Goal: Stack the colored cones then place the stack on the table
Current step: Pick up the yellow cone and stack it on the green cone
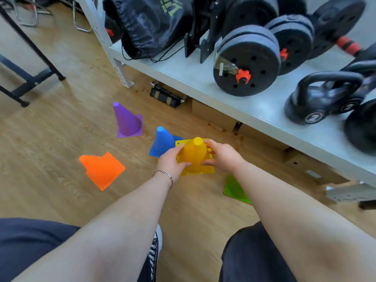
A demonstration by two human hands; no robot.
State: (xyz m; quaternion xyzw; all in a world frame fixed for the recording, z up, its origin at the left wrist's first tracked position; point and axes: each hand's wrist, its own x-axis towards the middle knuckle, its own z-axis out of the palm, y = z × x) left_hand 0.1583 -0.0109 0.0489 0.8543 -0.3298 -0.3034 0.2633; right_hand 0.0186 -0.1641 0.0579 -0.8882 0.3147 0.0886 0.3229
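A yellow cone (194, 153) is held above the wooden floor, gripped on its left side by my left hand (172, 161) and on its right side by my right hand (222, 156). Two yellow base plates show, so it may be two nested cones. Just behind it a blue cone (161, 141) stands upright. A purple cone (127, 121) stands upright further back left. An orange cone (101, 169) lies tipped on its side at the left. A green cone (234, 190) is half hidden under my right forearm.
A pale grey shelf (203, 78) runs along the right, holding dumbbells (247, 62), kettlebells (317, 98) and a black drawstring bag (148, 23). Cardboard boxes (213, 117) sit under it. A black bench frame (30, 78) stands at the left. My knees fill the bottom.
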